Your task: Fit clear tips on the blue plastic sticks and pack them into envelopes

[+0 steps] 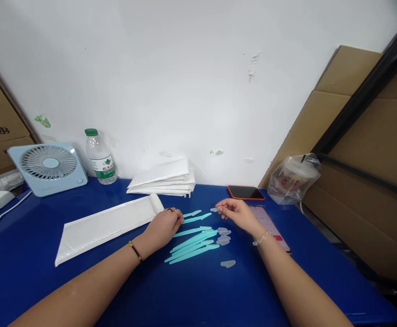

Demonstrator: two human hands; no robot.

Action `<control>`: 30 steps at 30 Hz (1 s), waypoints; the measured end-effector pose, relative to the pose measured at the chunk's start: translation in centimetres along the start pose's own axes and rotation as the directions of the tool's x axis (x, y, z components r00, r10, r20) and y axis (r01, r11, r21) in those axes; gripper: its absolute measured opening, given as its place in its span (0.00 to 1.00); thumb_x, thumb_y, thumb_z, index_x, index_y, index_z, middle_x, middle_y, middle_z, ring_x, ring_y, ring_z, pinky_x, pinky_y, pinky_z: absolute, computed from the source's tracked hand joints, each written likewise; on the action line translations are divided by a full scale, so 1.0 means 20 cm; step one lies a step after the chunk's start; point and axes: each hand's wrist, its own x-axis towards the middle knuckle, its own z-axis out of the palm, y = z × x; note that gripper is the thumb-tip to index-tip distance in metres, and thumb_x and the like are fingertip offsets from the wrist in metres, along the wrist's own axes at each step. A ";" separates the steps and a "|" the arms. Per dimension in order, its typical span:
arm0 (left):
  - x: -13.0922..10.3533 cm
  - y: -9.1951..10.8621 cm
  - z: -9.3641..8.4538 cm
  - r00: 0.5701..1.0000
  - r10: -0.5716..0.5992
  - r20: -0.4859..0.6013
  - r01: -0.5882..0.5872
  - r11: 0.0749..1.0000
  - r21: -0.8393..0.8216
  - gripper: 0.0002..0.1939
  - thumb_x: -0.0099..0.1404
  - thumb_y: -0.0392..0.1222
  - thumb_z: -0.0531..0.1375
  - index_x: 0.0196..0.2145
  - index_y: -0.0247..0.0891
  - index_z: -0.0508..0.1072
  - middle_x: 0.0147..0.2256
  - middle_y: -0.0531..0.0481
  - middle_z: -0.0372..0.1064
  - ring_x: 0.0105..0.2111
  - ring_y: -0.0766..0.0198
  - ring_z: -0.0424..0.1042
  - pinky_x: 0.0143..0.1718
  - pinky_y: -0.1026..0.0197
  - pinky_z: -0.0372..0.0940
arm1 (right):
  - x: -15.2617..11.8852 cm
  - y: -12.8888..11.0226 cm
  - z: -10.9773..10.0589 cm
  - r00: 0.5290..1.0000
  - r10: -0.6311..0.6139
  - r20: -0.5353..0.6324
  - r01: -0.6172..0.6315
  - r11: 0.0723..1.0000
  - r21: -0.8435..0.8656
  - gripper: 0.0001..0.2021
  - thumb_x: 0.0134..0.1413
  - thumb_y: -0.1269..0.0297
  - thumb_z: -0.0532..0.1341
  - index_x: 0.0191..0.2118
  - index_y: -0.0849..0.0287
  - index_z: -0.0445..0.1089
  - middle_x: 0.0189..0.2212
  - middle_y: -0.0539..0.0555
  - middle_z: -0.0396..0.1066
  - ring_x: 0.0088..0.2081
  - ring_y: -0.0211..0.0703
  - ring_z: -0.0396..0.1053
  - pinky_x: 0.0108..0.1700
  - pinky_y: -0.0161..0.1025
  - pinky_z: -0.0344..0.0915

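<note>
My left hand [162, 229] is closed at the handle end of a turquoise eyebrow razor [198, 219]; its fingertips partly hide that handle. Another eyebrow razor [192, 213] lies just beyond. Between thumb and fingertips, my right hand [239, 215] pinches a small translucent blade cap [214, 210], near the razors' blade ends. Several more turquoise eyebrow razors [193, 245] lie side by side in front of my hands, blade ends to the right. Loose blade caps [223, 240] sit close to those ends, and a single cap [228, 264] lies nearer to me.
A white padded envelope [106, 227] lies left, with a stack of envelopes [164, 177] behind. Along the back stand a blue fan [51, 169], a water bottle [101, 159] and a bagged drink cup [294, 177]. Two phones, one orange-edged [246, 192], one pink-screened [270, 227], lie right.
</note>
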 end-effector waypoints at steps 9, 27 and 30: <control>0.00 -0.02 0.01 1.000 0.015 -0.009 -0.015 1.000 -0.004 0.13 0.67 0.40 0.46 0.30 0.37 0.66 0.32 0.47 0.68 0.32 0.60 0.66 0.33 0.60 0.58 | 0.01 0.00 0.01 0.997 0.073 0.021 -0.075 0.985 0.153 0.18 0.45 0.51 0.65 0.29 0.64 0.70 0.21 0.51 0.71 0.21 0.34 0.67 0.25 0.34 0.65; 0.02 -0.07 0.02 0.992 0.023 -0.127 -0.012 0.996 0.086 0.11 0.66 0.41 0.49 0.34 0.38 0.70 0.34 0.46 0.69 0.36 0.58 0.67 0.37 0.57 0.60 | -0.01 0.01 -0.10 0.990 -0.029 -0.141 -0.057 0.822 -0.566 0.09 0.53 0.63 0.56 0.30 0.60 0.72 0.27 0.53 0.74 0.28 0.40 0.70 0.31 0.34 0.61; 0.01 -0.05 0.02 0.989 0.070 -0.128 -0.059 0.995 0.083 0.09 0.63 0.45 0.55 0.38 0.40 0.70 0.38 0.47 0.68 0.39 0.57 0.67 0.39 0.58 0.60 | -0.03 0.00 -0.18 0.976 0.125 -0.177 -0.214 0.676 -0.705 0.04 0.47 0.65 0.61 0.28 0.59 0.72 0.27 0.54 0.74 0.30 0.42 0.70 0.29 0.34 0.58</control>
